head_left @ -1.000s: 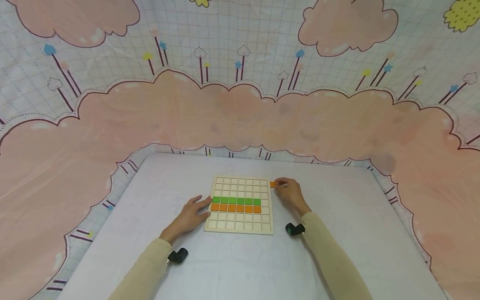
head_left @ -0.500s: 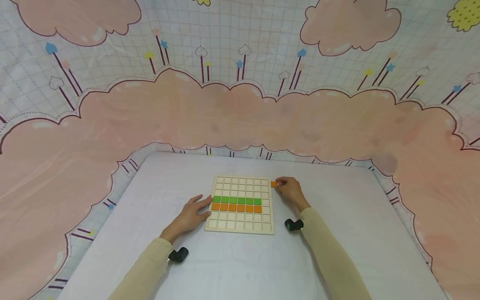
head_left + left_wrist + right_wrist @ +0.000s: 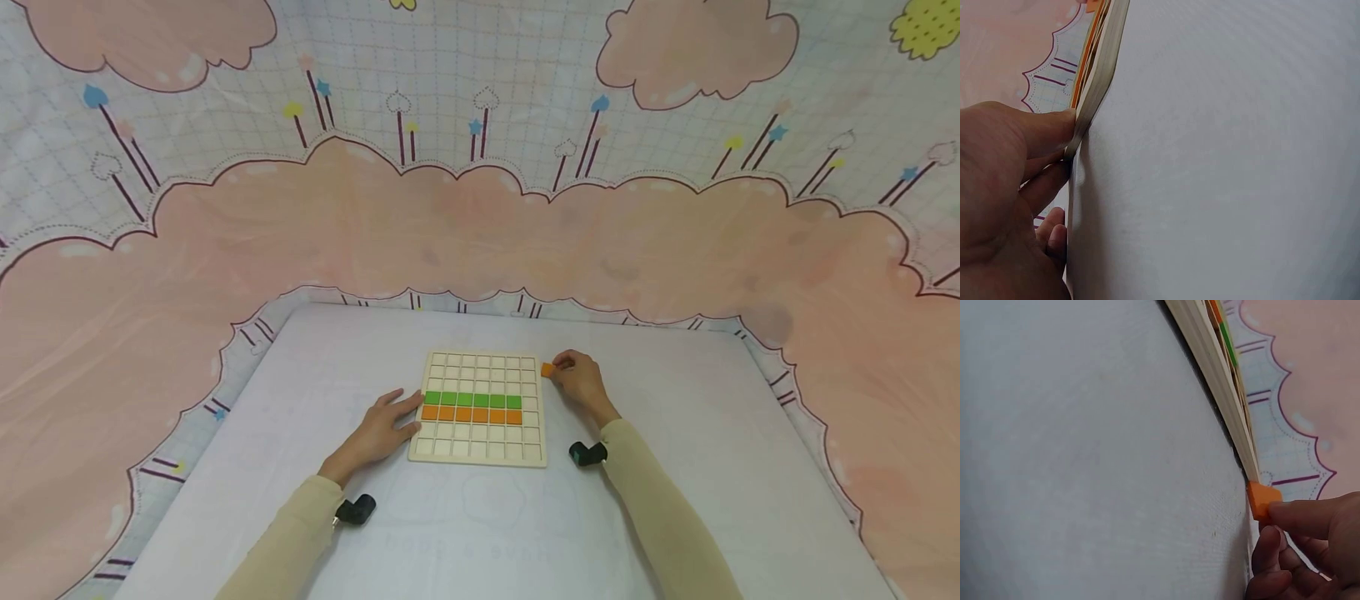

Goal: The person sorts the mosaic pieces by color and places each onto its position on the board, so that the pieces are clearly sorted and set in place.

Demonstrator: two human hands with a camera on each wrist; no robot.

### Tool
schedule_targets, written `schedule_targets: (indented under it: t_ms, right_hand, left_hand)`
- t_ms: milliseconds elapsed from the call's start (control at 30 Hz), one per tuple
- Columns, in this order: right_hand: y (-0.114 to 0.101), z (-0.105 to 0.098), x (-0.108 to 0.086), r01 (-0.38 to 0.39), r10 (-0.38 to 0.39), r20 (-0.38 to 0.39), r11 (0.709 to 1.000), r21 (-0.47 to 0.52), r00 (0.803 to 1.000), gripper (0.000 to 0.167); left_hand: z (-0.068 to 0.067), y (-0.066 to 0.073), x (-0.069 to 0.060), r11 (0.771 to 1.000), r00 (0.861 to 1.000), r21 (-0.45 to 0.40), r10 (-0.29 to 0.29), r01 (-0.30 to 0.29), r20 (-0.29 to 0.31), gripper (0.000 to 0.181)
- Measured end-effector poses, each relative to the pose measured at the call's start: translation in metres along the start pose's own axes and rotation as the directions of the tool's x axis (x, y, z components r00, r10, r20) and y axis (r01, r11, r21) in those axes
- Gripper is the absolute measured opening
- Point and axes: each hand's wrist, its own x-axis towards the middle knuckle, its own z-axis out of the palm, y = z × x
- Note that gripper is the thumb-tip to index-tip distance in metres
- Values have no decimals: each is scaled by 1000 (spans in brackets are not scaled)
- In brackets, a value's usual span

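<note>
A pale wooden grid board [image 3: 468, 454] lies flat on the white table. Across it run a row of green square tiles [image 3: 459, 399] and, just nearer, a row of orange tiles [image 3: 464, 414]. My left hand [image 3: 381, 429] rests at the board's left edge, thumb and fingertips touching its side with the fingers fairly straight. Beyond the opposite edge, near the far right corner, my right hand [image 3: 580, 383] pinches a loose orange tile [image 3: 1264, 500] between thumb and fingers. In the right wrist view that tile sits close to the board's edge; whether they touch I cannot tell.
The white tabletop [image 3: 465, 533] surrounds the board on all sides. Behind it hangs a patterned cloth [image 3: 480, 233] with pink clouds. A small black camera device sits at each wrist, the left one [image 3: 356, 509] and the right one [image 3: 587, 454].
The loose orange tile has turned slightly in my right fingers and shows more of its face. My left hand and the board stay in place.
</note>
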Motion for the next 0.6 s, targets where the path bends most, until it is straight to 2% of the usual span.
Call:
schedule_targets:
  t_ms: [167,400,600]
  right_hand:
    - [0,-1,-3,2,-2,-10,1000,18,1000,19]
    - [0,0,-9,-44,43,14,998,52,999,18]
    - [-6,-3,-18,-74,71,34,993,92,997,17]
  left_hand:
    - [0,1,0,1000,1000,1,-8,8,1,57]
    - [0,2,0,1000,1000,7,-25,25,2,57]
    - [-1,3,-1,1000,1000,9,-12,12,-3,56]
